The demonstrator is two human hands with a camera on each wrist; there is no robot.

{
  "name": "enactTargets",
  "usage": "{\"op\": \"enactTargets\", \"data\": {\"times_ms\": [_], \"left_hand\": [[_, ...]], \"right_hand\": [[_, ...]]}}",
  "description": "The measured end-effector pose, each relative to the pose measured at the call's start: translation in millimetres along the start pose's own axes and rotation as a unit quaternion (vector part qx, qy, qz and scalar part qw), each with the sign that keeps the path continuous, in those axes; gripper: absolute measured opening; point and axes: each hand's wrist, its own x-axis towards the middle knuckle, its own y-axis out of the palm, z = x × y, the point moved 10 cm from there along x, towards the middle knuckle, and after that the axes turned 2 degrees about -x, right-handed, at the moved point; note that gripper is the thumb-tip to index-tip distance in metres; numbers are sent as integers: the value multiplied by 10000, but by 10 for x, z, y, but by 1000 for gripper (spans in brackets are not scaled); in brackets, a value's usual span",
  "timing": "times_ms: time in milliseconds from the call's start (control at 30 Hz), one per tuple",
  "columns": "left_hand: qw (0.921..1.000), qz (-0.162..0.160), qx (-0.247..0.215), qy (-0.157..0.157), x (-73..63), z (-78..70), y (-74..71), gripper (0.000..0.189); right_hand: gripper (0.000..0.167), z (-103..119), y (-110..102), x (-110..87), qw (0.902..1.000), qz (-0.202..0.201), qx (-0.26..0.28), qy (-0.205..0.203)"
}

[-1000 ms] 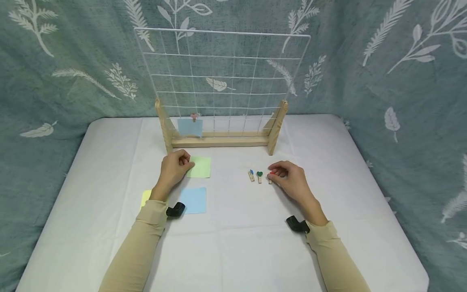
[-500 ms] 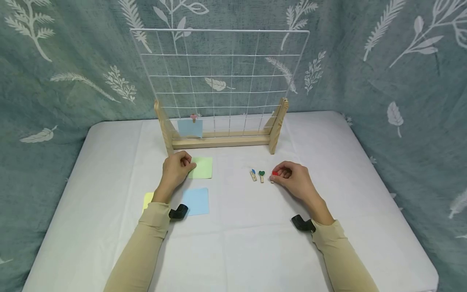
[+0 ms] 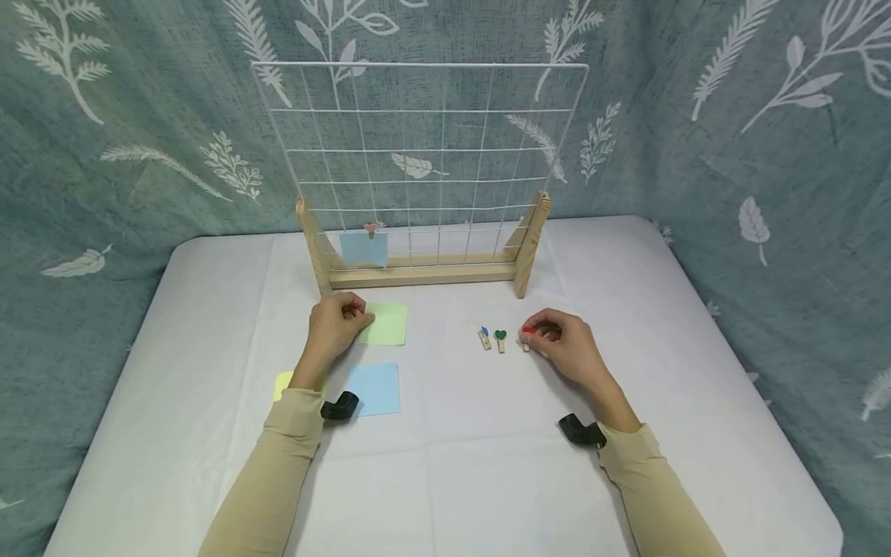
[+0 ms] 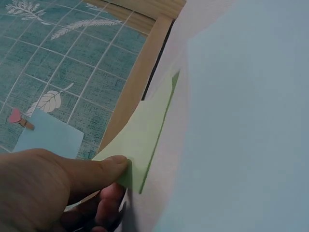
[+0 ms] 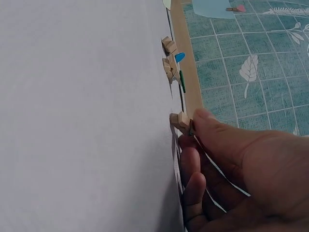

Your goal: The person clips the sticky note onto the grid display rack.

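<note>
My left hand (image 3: 336, 325) pinches the left edge of a green sticky note (image 3: 387, 323) between thumb and fingers; in the left wrist view the note (image 4: 140, 145) bends upward. At the right, my right hand (image 3: 560, 344) pinches a small wooden clothespin (image 3: 526, 347) with a red top, its wooden end (image 5: 181, 121) poking out past the thumb in the right wrist view. Just left of it lie two more mini clothespins, one with a green heart (image 3: 500, 340) and one with a blue top (image 3: 484, 338).
A white wire grid (image 3: 442, 149) on a wooden stand (image 3: 425, 275) is at the back, with a blue note (image 3: 363, 249) held low on it by a pink-heart clothespin (image 3: 371, 229). Nearer lie another blue note (image 3: 376, 388) and a yellow note (image 3: 281, 384), partly under my left arm.
My right hand has shifted slightly right with its fingers closing on the red-topped clothespin. The left hand stays at the green note. The head view has tilted slightly.
</note>
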Motion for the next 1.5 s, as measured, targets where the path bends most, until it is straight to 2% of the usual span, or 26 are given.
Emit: {"op": "enactTargets", "data": {"times_ms": [133, 233, 367, 633, 900, 1100, 1267, 1500], "left_hand": [[9995, -94, -295, 29, 5, -12, -48, 12], [9985, -168, -521, 62, 13, -54, -70, 12], [9961, -307, -821, 124, 31, -122, -109, 12], [9918, -485, -1134, 346, 62, -286, -188, 11], [9857, -416, -1561, 473, 124, -422, -138, 8], [9817, -432, -1763, 575, 155, -493, -87, 9], [9797, -494, -1860, 568, 183, -563, -81, 10], [9752, -645, -1995, 708, 220, -697, -62, 10]], "right_hand": [[17, 6, -19, 10, 9992, -82, 383, 27], [25, -5, -33, 8, 9956, -138, 913, 131], [27, -3, -57, 7, 9912, -299, 1280, 171], [20, 218, -126, -11, 9882, -463, 1458, -29], [24, 281, -112, 34, 9839, -491, 1685, -346], [22, 351, -84, 80, 9814, -489, 1827, -339], [20, 467, -71, 106, 9828, -383, 1749, -456], [17, 671, -60, 220, 9887, -344, 1294, -679]]}}
